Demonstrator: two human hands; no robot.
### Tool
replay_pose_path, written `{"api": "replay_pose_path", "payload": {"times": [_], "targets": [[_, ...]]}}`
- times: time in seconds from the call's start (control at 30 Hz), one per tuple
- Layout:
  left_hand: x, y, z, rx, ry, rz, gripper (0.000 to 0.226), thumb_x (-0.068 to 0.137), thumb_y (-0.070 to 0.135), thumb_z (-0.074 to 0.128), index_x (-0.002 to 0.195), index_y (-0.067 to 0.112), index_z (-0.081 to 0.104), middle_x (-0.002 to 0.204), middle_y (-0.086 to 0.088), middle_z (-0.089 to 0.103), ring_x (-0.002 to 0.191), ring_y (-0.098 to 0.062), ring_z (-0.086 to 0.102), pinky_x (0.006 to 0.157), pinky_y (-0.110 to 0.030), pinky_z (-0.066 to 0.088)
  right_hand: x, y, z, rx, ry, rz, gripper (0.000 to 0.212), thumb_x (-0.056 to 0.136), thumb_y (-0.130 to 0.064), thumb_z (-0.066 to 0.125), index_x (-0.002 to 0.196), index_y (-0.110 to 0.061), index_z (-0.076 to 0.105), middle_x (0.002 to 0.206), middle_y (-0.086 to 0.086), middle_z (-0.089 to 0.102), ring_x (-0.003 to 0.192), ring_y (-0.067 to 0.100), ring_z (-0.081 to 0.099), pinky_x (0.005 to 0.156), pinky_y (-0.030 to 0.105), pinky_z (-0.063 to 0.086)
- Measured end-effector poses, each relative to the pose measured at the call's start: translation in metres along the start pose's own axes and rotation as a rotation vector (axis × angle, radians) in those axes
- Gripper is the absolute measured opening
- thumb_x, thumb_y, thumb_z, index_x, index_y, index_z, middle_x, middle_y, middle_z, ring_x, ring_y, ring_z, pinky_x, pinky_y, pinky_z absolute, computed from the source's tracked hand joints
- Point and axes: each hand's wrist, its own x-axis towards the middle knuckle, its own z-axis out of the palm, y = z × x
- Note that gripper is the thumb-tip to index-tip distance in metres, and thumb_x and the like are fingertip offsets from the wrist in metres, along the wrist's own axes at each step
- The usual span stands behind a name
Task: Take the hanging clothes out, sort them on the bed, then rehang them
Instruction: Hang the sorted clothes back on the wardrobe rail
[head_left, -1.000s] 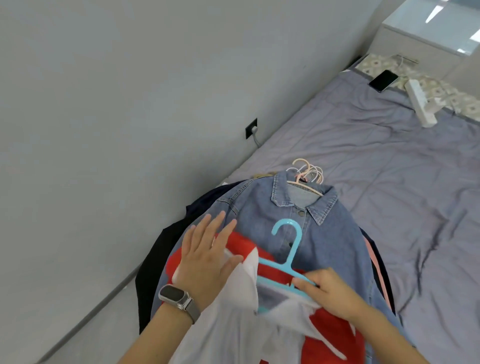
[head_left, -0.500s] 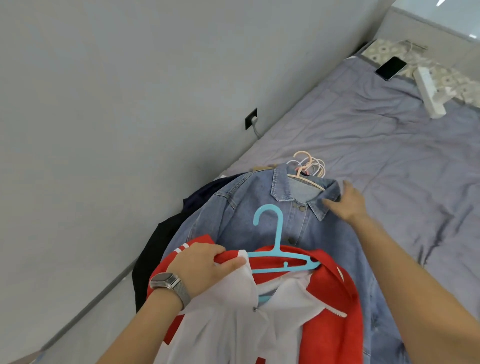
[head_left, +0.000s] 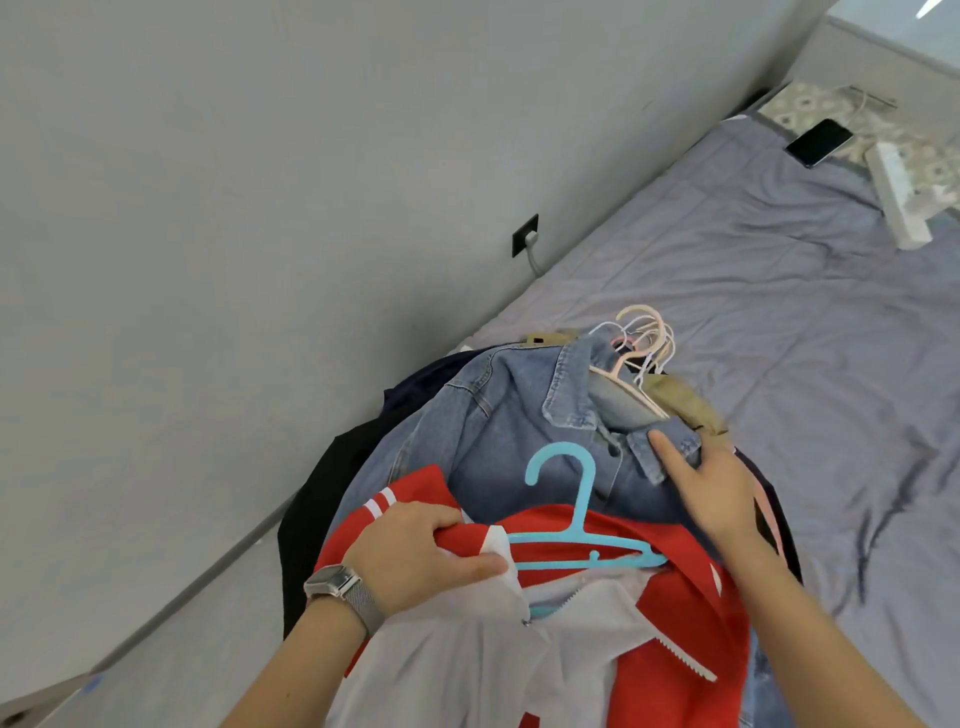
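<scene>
Clothes (head_left: 519, 431) (piled on bed (head_left: 727, 291)) gripped by both hands.

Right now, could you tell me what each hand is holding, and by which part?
The left hand grips the red jacket by its shoulder; the right hand pinches the denim jacket by its collar.

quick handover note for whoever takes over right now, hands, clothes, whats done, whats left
Left hand: grips the shoulder of the red and white jacket, which is on the blue hanger.
Right hand: thumb pinches the collar of the denim jacket.
Clothes: all in one pile on the bed, red and white jacket on top, denim jacket under it, dark garments below, a cluster of hanger hooks at the far end.
Done: clothes are out and on the bed.
Left: sort the pile, then rehang.
</scene>
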Motion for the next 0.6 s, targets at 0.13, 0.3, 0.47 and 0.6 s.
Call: {"api": "replay_pose_path", "payload": {"times": [0.13,0.3,0.47,0.6], "targets": [[-0.011,0.002,-0.003,0.161,0.094,0.073,0.037,0.071,0.077,0.049,0.077,0.041,0.049,0.077,0.025,0.050,0.071,0.000,0.053,0.067,-0.006,0.038,-0.061,-0.014,-0.012,0.401,-0.239,0.061,0.086,0.056,-0.088,0.053,0.063,-0.003,0.058,0.059,0.001,0.062,0.056,0.007,0.054,0.055,0.022,0.042],[-0.026,0.003,-0.005,0.223,0.267,0.273,0.041,0.061,0.078,0.051,0.063,0.038,0.059,0.115,0.019,0.049,0.103,-0.003,0.047,0.085,-0.024,0.040,-0.104,-0.015,-0.040,0.567,-0.513,0.072,0.085,0.066,-0.075,0.063,0.079,0.009,0.063,0.071,0.027,0.063,0.063,0.024,0.057,0.058,0.027,0.045],[-0.063,0.017,-0.017,0.234,0.320,0.423,0.036,0.062,0.077,0.052,0.053,0.042,0.050,0.149,0.017,0.029,0.141,-0.009,0.019,0.114,-0.039,0.016,-0.149,-0.033,-0.077,0.680,-0.630,0.055,0.042,0.083,-0.045,0.062,0.072,-0.007,0.074,0.073,0.016,0.072,0.064,0.020,0.066,0.057,0.020,0.050],[-0.104,0.013,-0.024,0.213,0.167,0.376,0.041,0.061,0.081,0.044,0.059,0.041,0.052,0.117,0.025,0.048,0.112,0.001,0.042,0.115,-0.034,0.018,-0.194,-0.044,-0.091,0.637,-0.691,-0.015,0.069,0.060,-0.067,0.075,0.071,0.001,0.068,0.072,0.016,0.070,0.064,0.020,0.064,0.058,0.026,0.050]]}}
